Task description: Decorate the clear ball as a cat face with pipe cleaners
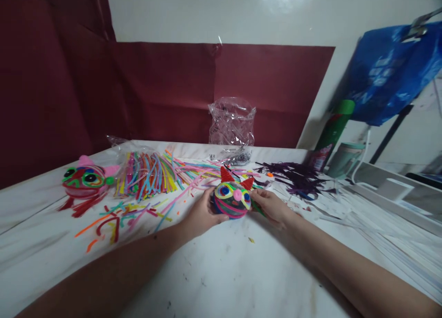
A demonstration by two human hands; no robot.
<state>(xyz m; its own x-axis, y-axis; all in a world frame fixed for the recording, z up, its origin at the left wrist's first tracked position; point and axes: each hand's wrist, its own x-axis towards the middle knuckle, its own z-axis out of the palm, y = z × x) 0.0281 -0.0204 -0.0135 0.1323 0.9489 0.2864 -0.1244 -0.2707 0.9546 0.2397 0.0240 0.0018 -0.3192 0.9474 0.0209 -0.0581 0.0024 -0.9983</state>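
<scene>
A round craft animal head (pixel 232 206) with red pointed ears, yellow-rimmed blue eyes and a pink nose is held just above or on the table. My left hand (pixel 203 212) is wrapped round its left side, thumb at the bottom front. At its right side, my right hand (pixel 267 204) has its fingers pinched on a green pipe cleaner (pixel 257 208) close to the head; the fingertips are partly hidden. Whether the green piece is joined to the head I cannot tell.
A second craft head (pixel 84 180) stands at the left. Bundled pipe cleaners (pixel 145 173) and cut pieces (pixel 133 214) lie nearby. Purple strips (pixel 292 176), a clear plastic bag (pixel 232 124), a green spray can (pixel 336 124) and a white organiser (pixel 393 193) are behind and right.
</scene>
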